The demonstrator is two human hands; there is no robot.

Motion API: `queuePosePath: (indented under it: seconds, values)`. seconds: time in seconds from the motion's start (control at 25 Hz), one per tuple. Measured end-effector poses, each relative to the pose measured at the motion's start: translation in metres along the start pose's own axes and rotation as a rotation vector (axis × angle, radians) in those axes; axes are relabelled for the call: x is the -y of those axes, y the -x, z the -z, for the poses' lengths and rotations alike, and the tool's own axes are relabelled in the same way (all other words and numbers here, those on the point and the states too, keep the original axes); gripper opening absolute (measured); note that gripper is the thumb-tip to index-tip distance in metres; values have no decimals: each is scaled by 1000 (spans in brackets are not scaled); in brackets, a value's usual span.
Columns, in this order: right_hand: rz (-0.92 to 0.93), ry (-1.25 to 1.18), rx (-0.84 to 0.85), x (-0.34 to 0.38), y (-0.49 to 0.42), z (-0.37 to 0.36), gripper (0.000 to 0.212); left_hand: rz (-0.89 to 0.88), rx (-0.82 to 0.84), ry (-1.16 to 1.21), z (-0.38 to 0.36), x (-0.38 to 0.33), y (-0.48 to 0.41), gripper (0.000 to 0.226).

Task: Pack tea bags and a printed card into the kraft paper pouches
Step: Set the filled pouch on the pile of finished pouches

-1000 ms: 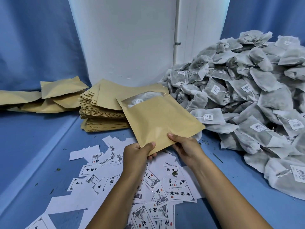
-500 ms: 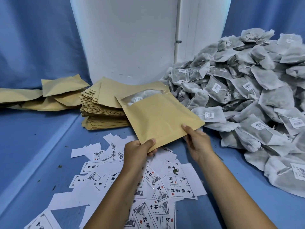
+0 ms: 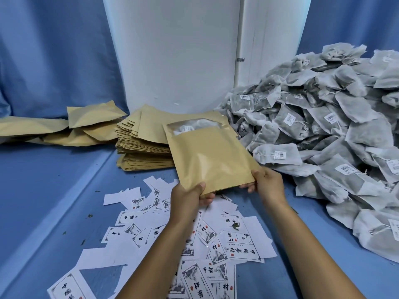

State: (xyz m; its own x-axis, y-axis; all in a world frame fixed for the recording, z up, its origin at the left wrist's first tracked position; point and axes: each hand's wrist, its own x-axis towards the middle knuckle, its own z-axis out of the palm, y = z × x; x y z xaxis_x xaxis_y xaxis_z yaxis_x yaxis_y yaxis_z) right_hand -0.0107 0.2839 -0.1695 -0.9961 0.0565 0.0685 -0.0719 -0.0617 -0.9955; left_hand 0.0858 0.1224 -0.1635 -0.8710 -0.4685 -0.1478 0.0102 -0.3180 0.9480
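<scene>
A filled pouch [image 3: 210, 157] is held by its bottom corners in the grip of the left hand [image 3: 186, 198] and right hand [image 3: 267, 183]. Judged next: it must be laid with the packed pouches [image 3: 64, 128] left of the stack [image 3: 143, 147].

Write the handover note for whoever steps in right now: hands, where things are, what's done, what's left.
Left hand and right hand both grip the bottom edge of one kraft pouch, held up, tea bags showing through its window.
Flat pouch stack sits behind it; filled pouches lie far left.
Loose tea bags are heaped on the right; printed cards are scattered below the hands.
Done: tea bags are in this pouch. Card inside: cannot tell.
Left: finish this pouch, set it aside, work through the stack.
</scene>
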Motion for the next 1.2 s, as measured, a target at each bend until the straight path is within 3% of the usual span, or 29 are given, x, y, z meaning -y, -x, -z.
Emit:
queuePosePath:
  seconds: [0.08, 0.2, 0.4, 0.72, 0.84, 0.88, 0.92, 1.0, 1.08, 1.2]
  values:
    - [136, 11, -43, 2, 7, -2, 23, -28, 7, -12, -3, -2, 0, 13]
    - [161, -130, -81, 7, 17, -8, 22, -50, 50, 111, -1, -13, -2, 21]
    - [149, -319, 64, 45, 38, -72, 22, -187, -13, 227, 49, -66, -18, 32]
    - [-136, -518, 204, 59, 69, -219, 19, -252, -163, 220, 174, -128, -47, 44]
    - [-250, -694, 476, 86, 59, -273, 35, -215, -124, 411, 208, -182, -80, 43]
    - [-218, -601, 546, 93, 52, -286, 41, -140, -99, 429, 216, -200, -86, 45]
    - [-119, -360, 546, 97, 43, -294, 44, -50, -91, 348, 222, -211, -91, 52]
    - [244, 335, 354, 88, 18, -295, 48, 80, -66, 53, 226, -211, -97, 57]
    - [507, 855, 281, 71, -7, -284, 52, 132, -66, -108, 218, -191, -100, 47]
    - [398, 1242, 385, 46, -26, -269, 57, 158, -70, -147, 212, -161, -105, 37]
